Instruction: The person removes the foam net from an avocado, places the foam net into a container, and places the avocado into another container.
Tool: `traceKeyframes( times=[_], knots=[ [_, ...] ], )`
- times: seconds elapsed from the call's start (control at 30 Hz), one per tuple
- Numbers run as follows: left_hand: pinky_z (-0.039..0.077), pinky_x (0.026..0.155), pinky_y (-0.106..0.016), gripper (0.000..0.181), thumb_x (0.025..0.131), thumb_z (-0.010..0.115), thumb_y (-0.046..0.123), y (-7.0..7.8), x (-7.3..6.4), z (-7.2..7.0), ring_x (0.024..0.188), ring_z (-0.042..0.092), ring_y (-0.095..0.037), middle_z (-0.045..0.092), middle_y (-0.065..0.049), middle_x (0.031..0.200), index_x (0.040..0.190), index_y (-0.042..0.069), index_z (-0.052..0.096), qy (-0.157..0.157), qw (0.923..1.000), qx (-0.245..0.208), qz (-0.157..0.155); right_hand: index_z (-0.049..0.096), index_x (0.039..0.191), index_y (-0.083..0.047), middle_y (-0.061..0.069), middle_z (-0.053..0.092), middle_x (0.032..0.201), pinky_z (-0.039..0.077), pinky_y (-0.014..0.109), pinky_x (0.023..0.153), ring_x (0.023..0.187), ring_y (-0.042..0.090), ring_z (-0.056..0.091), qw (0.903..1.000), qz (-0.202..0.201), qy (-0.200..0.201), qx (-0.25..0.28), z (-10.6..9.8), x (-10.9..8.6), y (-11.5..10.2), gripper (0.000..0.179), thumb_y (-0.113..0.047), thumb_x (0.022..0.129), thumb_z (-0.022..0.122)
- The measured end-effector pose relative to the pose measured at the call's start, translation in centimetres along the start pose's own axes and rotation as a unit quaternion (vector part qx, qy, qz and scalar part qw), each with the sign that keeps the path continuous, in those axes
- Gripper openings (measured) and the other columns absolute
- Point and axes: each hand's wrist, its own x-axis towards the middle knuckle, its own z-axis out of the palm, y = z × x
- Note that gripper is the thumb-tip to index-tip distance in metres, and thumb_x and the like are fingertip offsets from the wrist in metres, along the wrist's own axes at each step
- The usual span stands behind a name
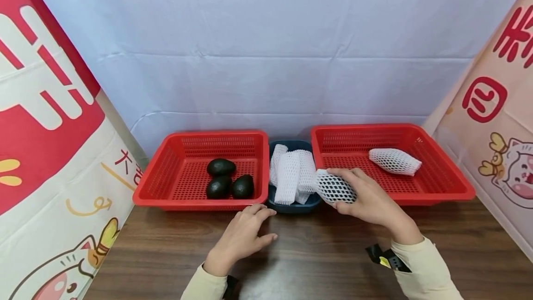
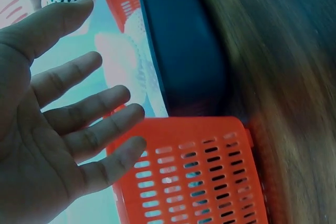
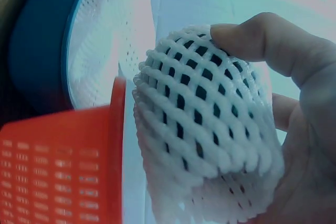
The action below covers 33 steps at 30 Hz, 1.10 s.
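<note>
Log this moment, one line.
right grip: holding netted dark item; left grip: empty; left basket: three bare avocados; right basket: one white netted piece

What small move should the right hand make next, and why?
Probably lower the netted fruit into the right red basket: the right hand holds it at that basket's near left corner, and another netted piece already lies in that basket.

Straight across from me hangs a pale bluish cloth (image 1: 266,27), creased across and down. A red-and-white printed banner (image 1: 25,147) slants in on the left, a pinkish banner (image 1: 458,119) with red lettering (image 1: 517,36) on the right, both showing a cartoon cat (image 1: 516,161). Below, the dark wood-grain surface (image 1: 320,253) catches a soft sheen.
</note>
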Motion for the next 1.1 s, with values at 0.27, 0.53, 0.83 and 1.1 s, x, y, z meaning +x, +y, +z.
traceKeyframes(
  times=[0.27,0.53,0.83,1.1],
  knots=[
    [0.046,0.079,-0.04,0.042,0.075,0.077,0.033,-0.5,-0.8,-0.1,0.094,0.056,-0.017,0.059,-0.001,0.104,0.11,0.013,0.065,0.013,0.9998,0.014,0.008,0.051,0.129,-0.02,0.005,0.051,0.107,0.046,0.038,0.07,0.09,0.019,0.05,0.9995,-0.027,-0.008,0.012,1.2,-0.2,-1.0,0.068,-0.017,0.067,0.08],
    [0.046,0.077,-0.042,0.043,0.074,0.076,0.032,-1.3,-1.9,-0.1,0.096,0.056,-0.019,0.059,-0.002,0.107,0.111,0.013,0.065,0.029,0.9992,0.024,0.009,0.053,0.128,-0.021,0.001,0.051,0.107,0.047,0.035,0.07,0.088,0.015,0.051,0.9984,-0.042,-0.027,0.026,2.7,-0.7,-1.8,0.068,-0.019,0.065,0.08],
    [0.046,0.073,-0.042,0.045,0.072,0.077,0.033,-2.3,-3.2,0.1,0.093,0.056,-0.02,0.059,-0.002,0.105,0.11,0.014,0.064,0.041,0.9988,0.027,0.003,0.053,0.128,-0.022,-0.002,0.05,0.107,0.046,0.032,0.07,0.088,0.011,0.049,0.9935,-0.095,-0.039,0.05,5.0,-1.4,-2.8,0.069,-0.018,0.064,0.079],
    [0.046,0.073,-0.043,0.045,0.07,0.078,0.034,-3.0,-4.3,-0.1,0.095,0.056,-0.021,0.059,-0.003,0.106,0.109,0.015,0.064,0.041,0.9985,0.028,-0.021,0.051,0.13,-0.022,0.001,0.049,0.111,0.047,0.034,0.074,0.093,0.014,0.05,0.9887,-0.119,-0.075,0.052,6.8,-1.4,-3.7,0.067,-0.014,0.069,0.078]
  ],
)
